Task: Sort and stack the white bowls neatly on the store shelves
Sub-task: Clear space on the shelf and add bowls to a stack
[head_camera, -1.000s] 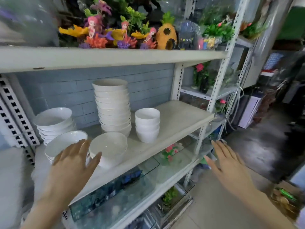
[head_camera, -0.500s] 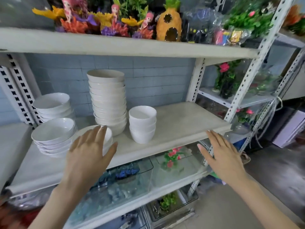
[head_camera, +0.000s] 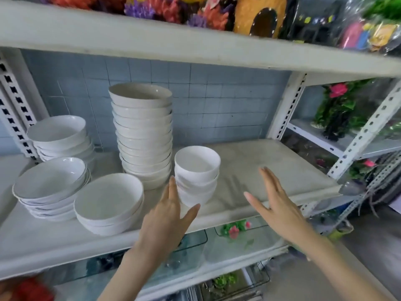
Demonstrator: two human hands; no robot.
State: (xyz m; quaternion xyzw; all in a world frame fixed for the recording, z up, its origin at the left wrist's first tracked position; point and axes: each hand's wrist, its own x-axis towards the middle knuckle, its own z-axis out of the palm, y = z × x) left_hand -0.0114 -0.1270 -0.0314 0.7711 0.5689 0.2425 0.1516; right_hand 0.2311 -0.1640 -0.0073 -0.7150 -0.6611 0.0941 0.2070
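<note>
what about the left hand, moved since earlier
Yes: the left hand went right, from the low front stack to beside the small bowl stack.

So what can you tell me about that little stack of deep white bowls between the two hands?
The small bowl stack holds three or four deep white bowls nested upright, glossy like glazed ceramic, the top one empty. It stands on the shelf, beside the tall bowl stack on its left. The left hand is at its left side with straight fingers; contact is unclear. The right hand hovers apart on its right.
</note>
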